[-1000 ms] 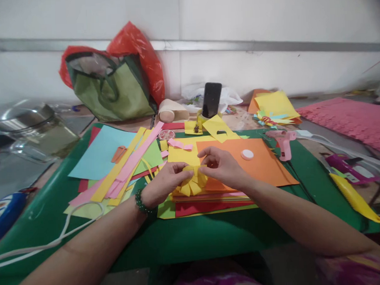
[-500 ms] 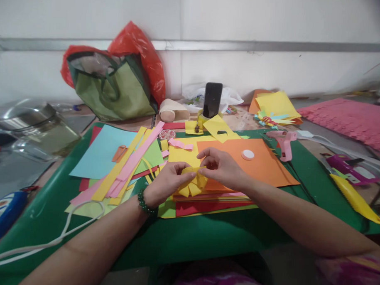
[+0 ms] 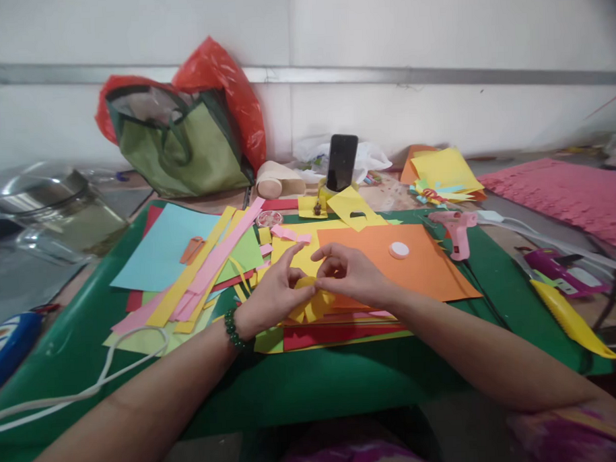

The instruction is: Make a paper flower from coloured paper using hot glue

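Both hands meet over the middle of a green mat. My left hand, with a dark bead bracelet at the wrist, pinches a yellow fringed paper piece, its forefinger raised. My right hand pinches the same piece from the right, fingers curled. The fringe hangs down over a stack of coloured sheets. An orange sheet with a small white round cap lies just behind my right hand.
Strips and sheets of coloured paper spread to the left. A pink glue gun and yellow tool lie right. A phone stands propped at the back, with a green bag, glass jar and white cord at left.
Both hands shifted slightly left and up with the yellow piece. My left forefinger has lifted, and the fringe is gathered more tightly between the fingers.
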`<state>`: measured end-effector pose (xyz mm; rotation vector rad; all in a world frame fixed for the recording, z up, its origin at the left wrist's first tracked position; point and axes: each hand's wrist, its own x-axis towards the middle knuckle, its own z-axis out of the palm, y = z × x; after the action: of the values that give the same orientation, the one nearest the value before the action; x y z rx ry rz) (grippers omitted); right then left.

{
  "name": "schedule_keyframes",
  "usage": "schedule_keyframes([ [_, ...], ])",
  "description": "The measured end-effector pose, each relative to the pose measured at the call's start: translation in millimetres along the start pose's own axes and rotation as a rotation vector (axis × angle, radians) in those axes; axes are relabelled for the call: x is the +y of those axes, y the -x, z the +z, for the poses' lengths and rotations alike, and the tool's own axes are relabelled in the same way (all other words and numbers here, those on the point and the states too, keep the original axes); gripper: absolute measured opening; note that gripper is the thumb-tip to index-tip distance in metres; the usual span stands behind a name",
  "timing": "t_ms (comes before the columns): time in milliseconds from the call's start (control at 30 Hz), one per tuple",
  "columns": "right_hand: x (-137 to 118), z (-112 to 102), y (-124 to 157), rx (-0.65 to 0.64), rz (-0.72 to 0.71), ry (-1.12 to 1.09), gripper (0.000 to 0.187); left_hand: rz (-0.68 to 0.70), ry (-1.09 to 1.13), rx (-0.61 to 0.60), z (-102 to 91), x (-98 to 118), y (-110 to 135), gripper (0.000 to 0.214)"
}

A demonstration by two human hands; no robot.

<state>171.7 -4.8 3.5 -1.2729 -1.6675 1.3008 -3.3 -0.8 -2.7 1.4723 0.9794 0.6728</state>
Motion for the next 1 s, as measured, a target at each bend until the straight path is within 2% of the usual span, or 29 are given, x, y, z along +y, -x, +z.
schedule_keyframes([
  [333, 2.6, 4.3, -2.9, 0.121, -0.046, -0.088, 0.029, -0.054, 0.059, 0.064, 1.2, 5.3, 0.4, 0.076],
  [600, 3.2, -3.1, -2.4, 0.011, -0.047, -0.114, 0.03, -0.008, 0.031, 0.045, 1.3, 7.5, 1.2, 0.08],
  [867, 3.0, 2.8, -2.1, 0.047, 0.03, -0.093, 0.033, 0.035, -0.129, 0.056, 2.1, 6.4, 2.4, 0.083],
  [933, 3.8, 2.7, -3.1, 0.065, 0.016, -0.11, 0.032, 0.024, -0.111, 0.079, 1.0, 6.8, 2.0, 0.082],
  [1000, 4.3, 0.6, -4.3, 0.108, -0.004, -0.154, 0.033, -0.016, -0.001, 0.137, -1.6, 8.6, 1.2, 0.074],
])
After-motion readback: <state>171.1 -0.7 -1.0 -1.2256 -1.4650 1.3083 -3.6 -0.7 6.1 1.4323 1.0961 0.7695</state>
